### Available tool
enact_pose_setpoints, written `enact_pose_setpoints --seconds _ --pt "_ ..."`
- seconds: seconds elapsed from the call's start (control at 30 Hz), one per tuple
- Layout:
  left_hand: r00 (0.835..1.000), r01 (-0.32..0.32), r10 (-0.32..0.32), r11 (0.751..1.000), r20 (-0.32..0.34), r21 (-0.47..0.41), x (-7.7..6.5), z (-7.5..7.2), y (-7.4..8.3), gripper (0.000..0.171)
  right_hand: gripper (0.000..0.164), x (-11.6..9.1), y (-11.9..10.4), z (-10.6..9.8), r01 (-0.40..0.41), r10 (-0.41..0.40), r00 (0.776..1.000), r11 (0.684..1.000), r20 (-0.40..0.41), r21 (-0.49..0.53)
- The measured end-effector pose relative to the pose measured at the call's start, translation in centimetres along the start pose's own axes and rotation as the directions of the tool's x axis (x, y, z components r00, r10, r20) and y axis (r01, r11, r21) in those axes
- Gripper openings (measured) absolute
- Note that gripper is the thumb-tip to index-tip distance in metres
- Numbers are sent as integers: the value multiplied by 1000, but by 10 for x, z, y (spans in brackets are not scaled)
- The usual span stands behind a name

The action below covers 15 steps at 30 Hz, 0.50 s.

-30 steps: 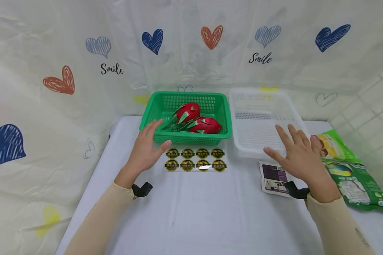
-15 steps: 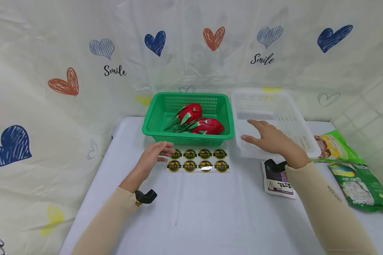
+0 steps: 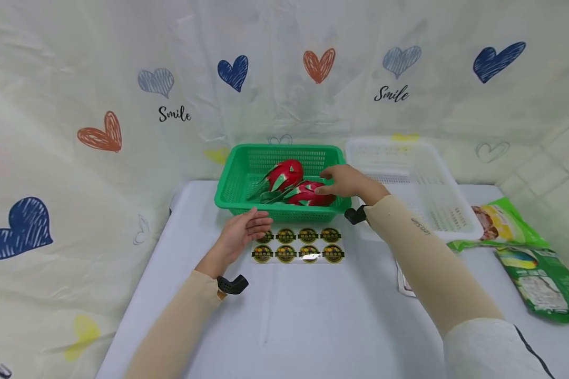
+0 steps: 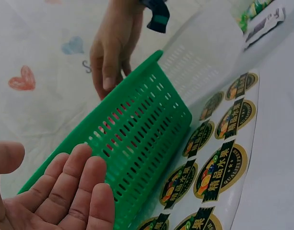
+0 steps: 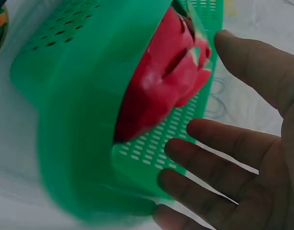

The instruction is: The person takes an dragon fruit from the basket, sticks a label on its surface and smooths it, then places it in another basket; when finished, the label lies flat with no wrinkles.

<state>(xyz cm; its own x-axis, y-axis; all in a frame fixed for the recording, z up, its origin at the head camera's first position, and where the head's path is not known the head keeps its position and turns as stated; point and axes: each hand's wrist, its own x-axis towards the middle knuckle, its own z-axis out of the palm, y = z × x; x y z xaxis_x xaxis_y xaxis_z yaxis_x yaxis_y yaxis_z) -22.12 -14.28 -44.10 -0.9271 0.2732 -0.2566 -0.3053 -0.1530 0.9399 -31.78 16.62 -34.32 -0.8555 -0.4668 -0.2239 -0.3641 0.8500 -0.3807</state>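
Two red dragon fruits with green scales lie in a green plastic basket. Over the basket's right side, my right hand reaches toward the nearer dragon fruit; in the right wrist view its fingers are spread and nothing is between them. The other dragon fruit lies behind it to the left. My left hand is in front of the basket, palm turned inward and fingers extended, holding nothing. It overlaps the left end of a sheet of round black-and-gold stickers lying on the table.
A white plastic basket stands to the right of the green one. Green snack bags and a yellow-green bag lie at the far right. A small white pouch is mostly hidden under the right forearm. A heart-print curtain hangs behind.
My right hand has moved left from above the white basket to over the green basket. The left hand has come down from the basket's left rim to beside the sticker sheet.
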Motion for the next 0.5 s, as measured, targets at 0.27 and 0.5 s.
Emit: enact_pose_setpoints --seconds 0.27,0.5 --pt "996 22 -26 999 -89 -48 13 6 -3 48 70 33 -6 8 -33 34 991 999 126 -7" --pt "993 -7 -1 997 -116 -75 18 4 -2 47 71 51 -11 10 -61 61 976 998 211 -7"
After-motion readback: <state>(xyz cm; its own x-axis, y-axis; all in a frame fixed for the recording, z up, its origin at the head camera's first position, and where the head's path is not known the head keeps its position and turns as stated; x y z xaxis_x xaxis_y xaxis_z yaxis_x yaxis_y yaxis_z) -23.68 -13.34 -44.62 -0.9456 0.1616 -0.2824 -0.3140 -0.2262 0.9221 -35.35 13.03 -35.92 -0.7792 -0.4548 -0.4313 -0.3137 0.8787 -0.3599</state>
